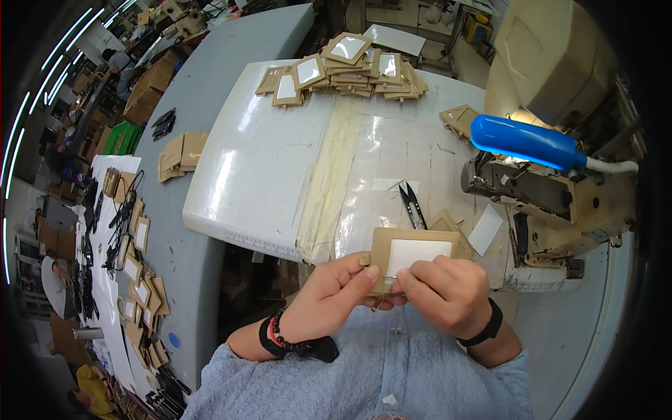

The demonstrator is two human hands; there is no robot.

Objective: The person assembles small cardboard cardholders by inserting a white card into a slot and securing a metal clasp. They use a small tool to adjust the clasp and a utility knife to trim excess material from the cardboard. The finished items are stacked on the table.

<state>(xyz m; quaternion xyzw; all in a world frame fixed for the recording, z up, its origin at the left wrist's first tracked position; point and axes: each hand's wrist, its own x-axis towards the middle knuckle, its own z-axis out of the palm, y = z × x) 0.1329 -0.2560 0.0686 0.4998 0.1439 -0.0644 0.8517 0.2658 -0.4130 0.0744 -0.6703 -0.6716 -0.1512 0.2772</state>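
A tan card holder (pixel 380 241) with a white window is held up just over the near edge of the machine table. My left hand (pixel 336 294) grips its lower left corner, thumb on the front and fingers behind. Over the window's lower edge, my right hand (pixel 448 290) is closed in a pinch; a small pale bit shows at its fingertips, too small to name. Black thread snips (pixel 413 205) lie just beyond the holder, partly hidden behind it. More tan pieces (pixel 442 221) lie under its far right corner, and a white card (pixel 485 229) rests to their right.
At the table's far side is a heap of tan card holders (pixel 350 66). A sewing machine (pixel 553 196) with a blue lamp (pixel 525 142) stands at the right. On the grey side table (pixel 189 273) at the left lie stacked tan pieces (pixel 183 154), more holders and black cords.
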